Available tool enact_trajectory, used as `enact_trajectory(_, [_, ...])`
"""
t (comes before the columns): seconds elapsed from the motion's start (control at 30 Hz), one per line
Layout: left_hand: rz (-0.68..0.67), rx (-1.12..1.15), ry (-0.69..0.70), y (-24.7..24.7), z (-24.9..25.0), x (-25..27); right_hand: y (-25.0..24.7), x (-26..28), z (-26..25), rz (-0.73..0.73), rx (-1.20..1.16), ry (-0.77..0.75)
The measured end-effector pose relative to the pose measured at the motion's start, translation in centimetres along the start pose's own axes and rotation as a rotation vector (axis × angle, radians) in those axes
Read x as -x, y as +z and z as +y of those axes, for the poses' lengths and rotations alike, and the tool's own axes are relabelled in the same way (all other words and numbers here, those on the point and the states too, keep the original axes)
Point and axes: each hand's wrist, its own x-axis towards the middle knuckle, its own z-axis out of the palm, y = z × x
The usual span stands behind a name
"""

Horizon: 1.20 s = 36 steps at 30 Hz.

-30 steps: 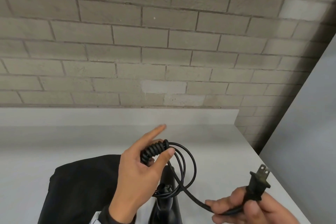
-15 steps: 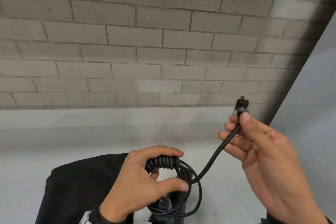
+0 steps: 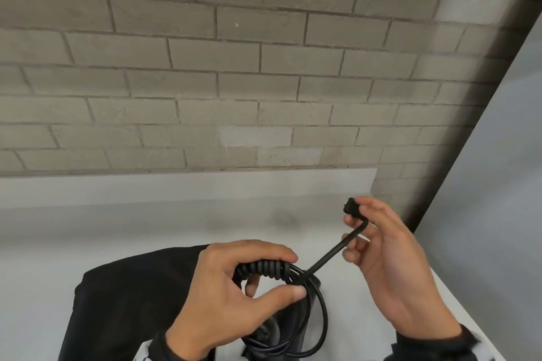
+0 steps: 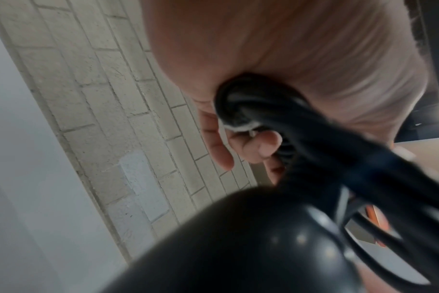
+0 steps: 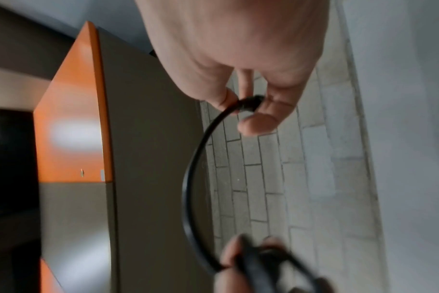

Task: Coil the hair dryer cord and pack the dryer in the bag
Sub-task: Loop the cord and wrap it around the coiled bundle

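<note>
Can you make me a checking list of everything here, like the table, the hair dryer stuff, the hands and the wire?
Surface: white table, bare at the back.
Job's things: black bag on the table; hair dryer hanging below the coil.
Clutter: nothing seen.
Hands: left hand grips the coiled cord; right hand pinches the plug.
Cables: a short straight stretch left unwound.
Surroundings: grey brick wall; orange panel.

Left hand (image 4: 276, 59) grips looped cord (image 4: 301, 126) above black dryer (image 4: 251, 247).
</note>
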Motion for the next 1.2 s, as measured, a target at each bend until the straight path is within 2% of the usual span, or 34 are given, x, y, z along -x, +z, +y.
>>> enact_trajectory(0.23, [0.044,0.074,-0.016,0.6,0.3,-0.2,-0.5,0.8,2.9,-0.248,0.331,-0.015])
enact_trajectory(0.3, [0.064,0.081,-0.01,0.9,0.3,-0.2,-0.4,1.5,4.1,-0.29,0.458,-0.065])
enact_trajectory(0.37, [0.094,0.085,-0.02,1.0,0.2,-0.3,-0.2,2.0,4.9,-0.309,0.483,-0.089])
enact_trajectory(0.63, [0.184,0.053,-0.05,1.4,-0.3,-0.2,0.9,3.3,6.0,-0.402,0.121,0.144])
enact_trajectory(0.83, [0.199,0.013,-0.069,1.6,-0.6,0.0,1.5,4.3,6.2,-0.45,-0.019,0.094])
enact_trajectory(0.97, [0.23,0.03,-0.077,1.4,-0.7,0.0,1.1,4.6,6.2,-0.496,-0.243,0.124])
enact_trajectory(1.03, [0.235,0.025,-0.085,1.3,-0.9,0.0,0.9,4.8,6.2,-0.494,-0.196,0.065])
enact_trajectory(1.2, [0.206,0.006,-0.093,1.3,-0.8,0.0,1.8,7.0,6.6,-0.367,0.415,-0.356])
